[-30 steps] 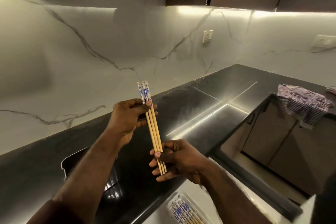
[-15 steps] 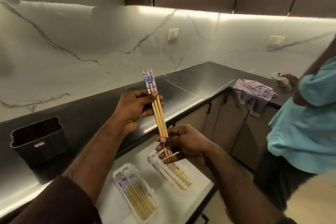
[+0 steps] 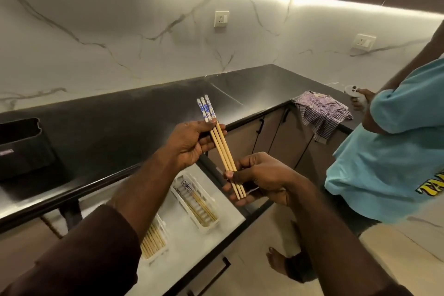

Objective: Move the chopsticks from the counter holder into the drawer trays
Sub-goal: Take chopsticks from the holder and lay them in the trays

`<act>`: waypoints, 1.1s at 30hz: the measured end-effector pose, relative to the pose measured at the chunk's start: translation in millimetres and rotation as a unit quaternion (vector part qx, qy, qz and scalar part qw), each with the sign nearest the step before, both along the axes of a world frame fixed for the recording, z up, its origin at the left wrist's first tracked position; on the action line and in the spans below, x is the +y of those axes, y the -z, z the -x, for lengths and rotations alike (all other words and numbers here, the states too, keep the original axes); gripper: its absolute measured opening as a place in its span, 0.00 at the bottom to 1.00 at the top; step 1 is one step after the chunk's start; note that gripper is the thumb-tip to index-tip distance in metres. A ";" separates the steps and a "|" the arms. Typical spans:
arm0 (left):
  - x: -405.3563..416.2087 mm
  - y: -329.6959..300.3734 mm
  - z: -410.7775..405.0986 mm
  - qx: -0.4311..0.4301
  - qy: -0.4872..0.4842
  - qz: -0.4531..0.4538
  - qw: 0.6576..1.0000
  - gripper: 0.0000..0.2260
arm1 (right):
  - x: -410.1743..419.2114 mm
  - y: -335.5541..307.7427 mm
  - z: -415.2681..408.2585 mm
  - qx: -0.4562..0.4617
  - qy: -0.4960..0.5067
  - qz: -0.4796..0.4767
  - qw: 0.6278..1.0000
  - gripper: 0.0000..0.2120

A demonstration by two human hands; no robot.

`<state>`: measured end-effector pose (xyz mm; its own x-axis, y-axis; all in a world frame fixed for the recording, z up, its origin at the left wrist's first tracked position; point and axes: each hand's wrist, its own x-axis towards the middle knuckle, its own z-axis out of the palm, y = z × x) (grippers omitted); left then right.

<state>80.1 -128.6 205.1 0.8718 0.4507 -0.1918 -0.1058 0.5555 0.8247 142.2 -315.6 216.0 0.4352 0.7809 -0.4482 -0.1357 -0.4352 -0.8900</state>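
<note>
While both hands are on the same little bundle, it's really a two-point hold: the left hand [image 3: 192, 144] pinches the three chopsticks [image 3: 219, 145] between thumb and fingertips just under their blue-and-white tops, and the right hand [image 3: 259, 178] has thumb and curled fingers closed around the plain wooden tips lower down. So the sticks run on a diagonal, patterned ends up and away from the body, bare ends down toward the right hand. They're held in the air, touching nothing but the hands. Directly below and a bit to the left of the right hand sits the open drawer [image 3: 225, 218], with one white tray [image 3: 195, 202] already holding a row of chopsticks, patterned ends at the far side. Its long axis runs roughly the same way as the bundle, so I'd guess it's mostly a straight lower-in with hardly any twist. A second tray [image 3: 153, 240] lies under the left forearm, partly hidden, also with sticks in it. Right hand looks nearer the first tray. Further left of the left hand, on the black counter, is the dark holder [image 3: 22, 146]; can't tell if anything's left inside. Beyond the right hand a checked cloth [image 3: 323, 113] hangs over the counter edge, and another person in a teal shirt [image 3: 394, 146] stands close by.
</note>
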 end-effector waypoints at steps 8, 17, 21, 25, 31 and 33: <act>25.4 93.2 -48.0 0.086 -0.023 0.082 0.993 0.06 | 36.3 71.0 -62.0 0.013 -0.028 0.102 0.994 0.09; 62.5 219.0 -81.6 0.244 -0.046 0.203 0.947 0.11 | 103.5 181.4 -120.6 0.046 -0.078 0.256 0.962 0.12; 63.7 254.7 -94.0 0.282 -0.078 0.232 0.928 0.07 | 122.3 223.5 -123.8 0.006 -0.081 0.318 0.945 0.11; 62.6 276.5 -100.1 0.306 -0.096 0.225 0.920 0.16 | 136.5 258.4 -118.1 -0.051 -0.077 0.336 0.937 0.06; 64.1 291.4 -99.0 0.345 -0.135 0.202 0.906 0.18 | 153.3 302.4 -107.9 -0.124 -0.095 0.332 0.930 0.06; 63.8 292.9 -98.3 0.361 -0.136 0.189 0.903 0.17 | 156.6 311.7 -104.6 -0.138 -0.098 0.338 0.926 0.07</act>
